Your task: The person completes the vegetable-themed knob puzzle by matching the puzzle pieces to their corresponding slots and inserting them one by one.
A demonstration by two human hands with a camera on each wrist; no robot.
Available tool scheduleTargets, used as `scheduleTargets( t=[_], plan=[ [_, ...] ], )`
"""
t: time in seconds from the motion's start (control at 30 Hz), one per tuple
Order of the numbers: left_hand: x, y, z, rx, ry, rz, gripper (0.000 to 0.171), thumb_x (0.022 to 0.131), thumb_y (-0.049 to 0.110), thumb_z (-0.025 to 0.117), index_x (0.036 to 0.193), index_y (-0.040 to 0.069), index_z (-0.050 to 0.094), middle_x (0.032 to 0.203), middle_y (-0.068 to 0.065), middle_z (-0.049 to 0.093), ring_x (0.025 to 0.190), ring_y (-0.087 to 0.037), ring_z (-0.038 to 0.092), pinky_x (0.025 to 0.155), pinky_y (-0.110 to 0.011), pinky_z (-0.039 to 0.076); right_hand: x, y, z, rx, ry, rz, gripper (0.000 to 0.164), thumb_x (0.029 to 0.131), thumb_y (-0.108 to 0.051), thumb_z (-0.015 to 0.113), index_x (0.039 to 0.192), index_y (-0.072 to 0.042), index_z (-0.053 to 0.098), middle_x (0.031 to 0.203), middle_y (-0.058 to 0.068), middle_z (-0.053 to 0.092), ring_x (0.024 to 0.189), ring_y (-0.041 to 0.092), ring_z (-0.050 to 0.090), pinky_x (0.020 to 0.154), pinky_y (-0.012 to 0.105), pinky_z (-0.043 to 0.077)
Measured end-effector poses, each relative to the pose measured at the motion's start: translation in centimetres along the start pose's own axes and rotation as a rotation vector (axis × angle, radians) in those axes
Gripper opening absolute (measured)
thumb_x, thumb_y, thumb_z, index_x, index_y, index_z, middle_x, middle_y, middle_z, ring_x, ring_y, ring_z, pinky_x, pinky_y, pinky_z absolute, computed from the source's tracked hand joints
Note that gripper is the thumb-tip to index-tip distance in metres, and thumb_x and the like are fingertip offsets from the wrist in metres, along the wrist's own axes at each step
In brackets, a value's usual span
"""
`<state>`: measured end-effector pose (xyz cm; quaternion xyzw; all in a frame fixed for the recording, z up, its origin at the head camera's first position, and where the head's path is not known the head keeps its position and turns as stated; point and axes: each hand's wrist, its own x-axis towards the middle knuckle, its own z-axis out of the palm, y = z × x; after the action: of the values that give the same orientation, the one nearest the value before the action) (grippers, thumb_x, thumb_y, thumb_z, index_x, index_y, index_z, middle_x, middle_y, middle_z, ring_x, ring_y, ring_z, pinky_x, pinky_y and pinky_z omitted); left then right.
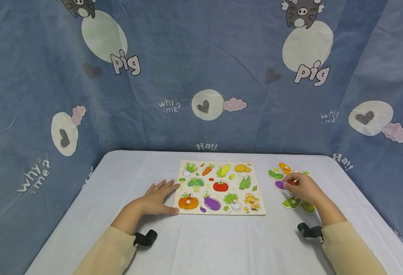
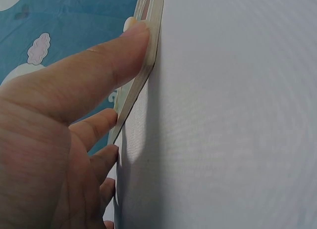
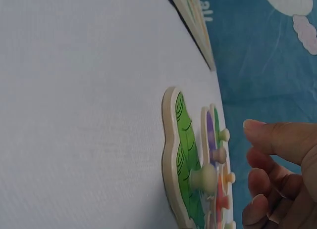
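Note:
A wooden vegetable puzzle board (image 1: 232,187) lies flat on the table. My left hand (image 1: 156,198) is spread at its left side, the thumb touching the near left corner and the fingertips along the edge. A knobbed pumpkin piece (image 1: 184,205) and a mushroom piece (image 1: 255,207) sit in the board's front row. Over a group of loose knobbed pieces at the right is my right hand (image 1: 306,188), fingers bent. A purple eggplant piece (image 1: 279,185) shows beside its fingertips. In the right wrist view, thumb and fingers stand apart above the knobs, holding nothing.
Green pieces (image 1: 291,203) lie just in front of the right hand, and another green piece (image 1: 275,174) and an orange piece (image 1: 285,168) lie behind it. A white cloth (image 1: 215,244) covers the table. A blue printed curtain (image 1: 174,126) hangs behind.

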<state>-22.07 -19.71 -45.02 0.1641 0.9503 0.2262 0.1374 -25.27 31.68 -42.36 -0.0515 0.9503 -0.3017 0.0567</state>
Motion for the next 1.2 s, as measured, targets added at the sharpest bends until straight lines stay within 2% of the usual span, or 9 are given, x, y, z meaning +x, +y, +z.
scheduleTargets(
  t=[0.53, 0.77, 1.03, 1.2],
  plan=[
    [0.1, 0.1, 0.0, 0.003, -0.002, -0.002, 0.099, 0.075, 0.058, 0.079, 0.156, 0.019, 0.037, 0.164, -0.014, 0.024, 0.152, -0.041, 0.011, 0.12, -0.062, 0.002, 1.3, 1.0, 0.4, 0.023, -0.05, 0.041, 0.022, 0.095, -0.013, 0.069, 0.112, 0.001, 0.067, 0.095, 0.009, 0.061, 0.087, 0.026, 0.053, 0.077, 0.036, 0.048],
    [0.2, -0.2, 0.2, 0.004, 0.0, 0.0, 0.099, 0.075, 0.058, 0.079, 0.156, 0.019, 0.038, 0.164, -0.014, 0.024, 0.152, -0.04, 0.011, 0.12, -0.061, 0.002, 1.6, 1.0, 0.5, -0.009, -0.061, 0.022, 0.02, 0.094, -0.01, 0.069, 0.11, 0.002, 0.068, 0.093, 0.011, 0.062, 0.086, 0.026, 0.054, 0.078, 0.038, 0.048],
    [0.2, -0.3, 0.3, 0.004, 0.0, 0.002, 0.099, 0.074, 0.06, 0.079, 0.156, 0.019, 0.038, 0.164, -0.014, 0.023, 0.152, -0.039, 0.01, 0.12, -0.061, 0.002, 1.8, 1.0, 0.5, -0.01, -0.076, 0.098, 0.017, 0.096, -0.01, 0.067, 0.109, 0.0, 0.067, 0.092, 0.009, 0.06, 0.086, 0.025, 0.054, 0.078, 0.035, 0.048],
    [0.2, -0.2, 0.2, -0.002, 0.004, 0.007, 0.1, 0.074, 0.059, 0.079, 0.155, 0.017, 0.038, 0.164, -0.015, 0.024, 0.151, -0.041, 0.011, 0.12, -0.062, 0.002, 2.0, 1.0, 0.5, -0.034, -0.074, 0.066, 0.013, 0.096, -0.009, 0.066, 0.105, 0.0, 0.067, 0.089, 0.008, 0.059, 0.083, 0.023, 0.054, 0.076, 0.036, 0.048]
  ],
)
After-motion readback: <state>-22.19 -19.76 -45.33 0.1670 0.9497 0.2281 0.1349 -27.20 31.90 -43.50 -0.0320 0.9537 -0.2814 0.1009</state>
